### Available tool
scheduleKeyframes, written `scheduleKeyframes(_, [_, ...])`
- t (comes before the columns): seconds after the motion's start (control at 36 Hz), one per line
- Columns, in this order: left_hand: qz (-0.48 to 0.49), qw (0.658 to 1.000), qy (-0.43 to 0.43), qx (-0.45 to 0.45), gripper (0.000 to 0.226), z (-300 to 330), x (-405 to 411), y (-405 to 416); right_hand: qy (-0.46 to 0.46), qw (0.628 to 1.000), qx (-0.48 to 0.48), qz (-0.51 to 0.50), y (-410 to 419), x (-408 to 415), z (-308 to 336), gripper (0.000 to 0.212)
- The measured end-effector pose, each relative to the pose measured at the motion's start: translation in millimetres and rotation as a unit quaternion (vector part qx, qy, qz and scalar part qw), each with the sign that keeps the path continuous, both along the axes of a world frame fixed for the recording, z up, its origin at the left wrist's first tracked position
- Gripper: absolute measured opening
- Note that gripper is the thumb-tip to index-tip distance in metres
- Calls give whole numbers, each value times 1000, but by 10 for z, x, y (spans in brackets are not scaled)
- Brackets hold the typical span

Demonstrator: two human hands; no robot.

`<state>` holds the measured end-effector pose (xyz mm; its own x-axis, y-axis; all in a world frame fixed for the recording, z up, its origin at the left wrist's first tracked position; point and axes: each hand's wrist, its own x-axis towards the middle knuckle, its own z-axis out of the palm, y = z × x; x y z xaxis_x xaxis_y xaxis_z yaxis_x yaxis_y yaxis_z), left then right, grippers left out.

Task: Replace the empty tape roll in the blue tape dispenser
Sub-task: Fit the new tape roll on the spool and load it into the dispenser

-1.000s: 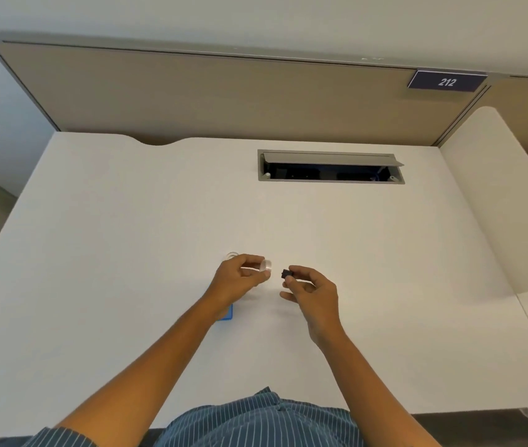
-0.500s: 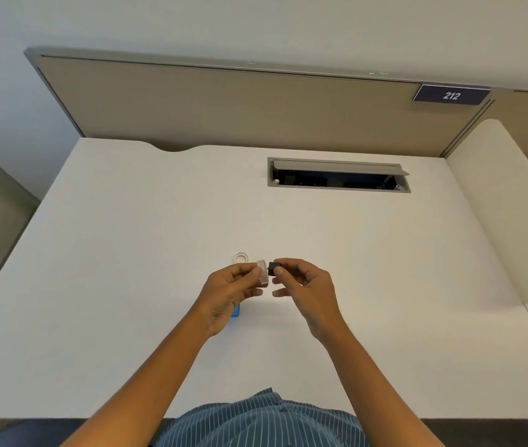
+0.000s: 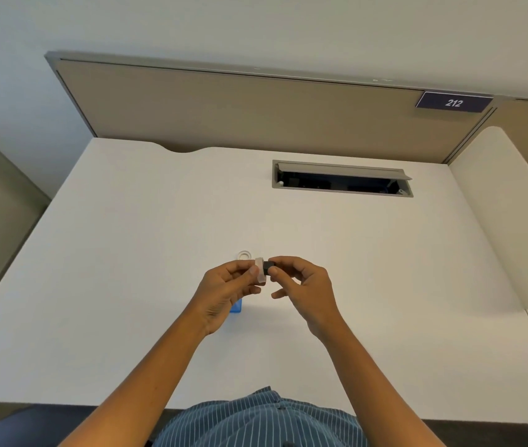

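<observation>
Your striped shirt (image 3: 262,421) is filling the 6 o'clock edge. Just beyond, the blue tape dispenser (image 3: 236,306) is lying on the white desk (image 3: 127,237), mostly hidden under your left hand (image 3: 224,293). That hand is pinching a clear tape roll (image 3: 260,273); your right hand (image 3: 304,290) is pinching a small black core (image 3: 268,268) against the roll's 3 o'clock side. An empty clear ring (image 3: 244,255) is resting at 11 o'clock of the roll. Farther, toward 1 o'clock, a cable hatch (image 3: 341,179) is standing open; beyond it a beige partition (image 3: 240,114) is carrying the "212" plate (image 3: 453,102).
</observation>
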<state>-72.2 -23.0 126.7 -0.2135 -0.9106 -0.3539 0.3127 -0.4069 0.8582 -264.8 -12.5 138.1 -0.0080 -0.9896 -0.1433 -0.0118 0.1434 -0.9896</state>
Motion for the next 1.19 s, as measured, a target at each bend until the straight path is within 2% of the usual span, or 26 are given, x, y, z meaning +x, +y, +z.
scheduleKeyframes(0.19, [6,1000,-14,-23,56,41,4,54,17,1000,-22,14,17,28,27,17])
scheduleKeyframes(0.44, [21,998,-38,-48,55,106,2,103,35,998,-45,27,26,14,71,19])
scheduleKeyframes(0.61, [28,995,-62,-68,38,160,-19,126,39,996,-61,46,23,-2,123,22])
scheduleKeyframes(0.78, [34,993,-70,-88,32,209,-19,144,39,995,-74,62,23,-38,183,25])
scheduleKeyframes(0.92, [39,992,-70,-98,32,229,-46,156,22,995,-74,65,22,-54,222,25])
scheduleKeyframes(1.08, [35,991,-69,-112,33,256,-56,152,-48,996,-45,64,9,-85,255,25])
scheduleKeyframes(1.19, [33,990,-70,-116,36,273,-65,153,-50,995,-38,80,-18,-138,240,24])
